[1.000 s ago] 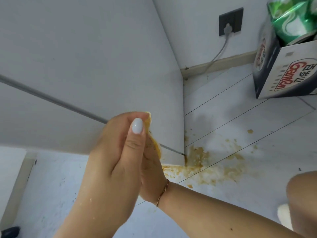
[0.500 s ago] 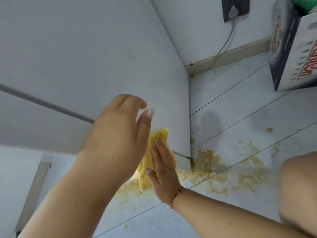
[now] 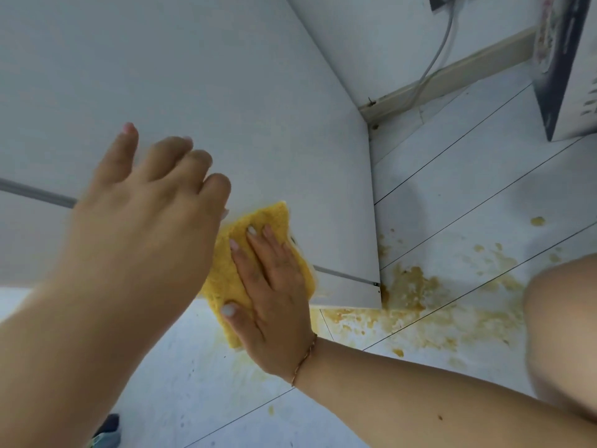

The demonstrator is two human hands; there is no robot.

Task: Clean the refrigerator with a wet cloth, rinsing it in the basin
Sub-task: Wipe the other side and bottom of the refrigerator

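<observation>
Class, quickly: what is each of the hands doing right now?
Left hand: open, fingers loosely bent, holding nothing.
Right hand: open, flat fingers pressing the cloth against the fridge.

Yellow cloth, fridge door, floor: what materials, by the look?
Yellow cloth: looks like spongy cellulose or a coarse weave; matte, pitted, with a thick edge. Refrigerator door: probably painted metal, possibly plastic; smooth, white, low sheen. Floor: likely glazed tile or vinyl; pale, faintly glossy, with thin dark seams.
</observation>
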